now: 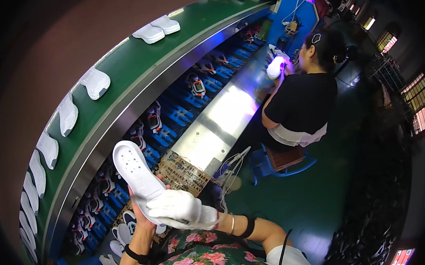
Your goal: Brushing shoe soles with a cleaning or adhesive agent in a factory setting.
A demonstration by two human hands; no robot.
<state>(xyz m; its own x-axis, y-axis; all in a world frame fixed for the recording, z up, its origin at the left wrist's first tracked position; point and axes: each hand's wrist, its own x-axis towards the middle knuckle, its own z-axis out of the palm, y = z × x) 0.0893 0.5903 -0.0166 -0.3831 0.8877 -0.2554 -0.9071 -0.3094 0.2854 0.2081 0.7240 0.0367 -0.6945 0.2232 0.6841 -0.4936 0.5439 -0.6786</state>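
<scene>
In front of me a white shoe sole (139,172) with small holes at its far end is held up at a slant. My left hand (140,207), bare, is wrapped round its near part from below, with fingertips showing at the right edge. My right hand (181,207) wears a white knitted glove and lies against the sole's near end, its fingers curled together. What the gloved fingers hold, if anything, is hidden. White and dark shoes (123,232) stand beside my left forearm.
A green conveyor belt (119,65) carries white soles (95,83) along the left. Beneath it, blue racks (163,136) hold shoes. A metal bench (208,137) runs ahead, partly covered by printed wrapping (183,171). A co-worker (301,101) sits ahead right on a blue stool (278,160).
</scene>
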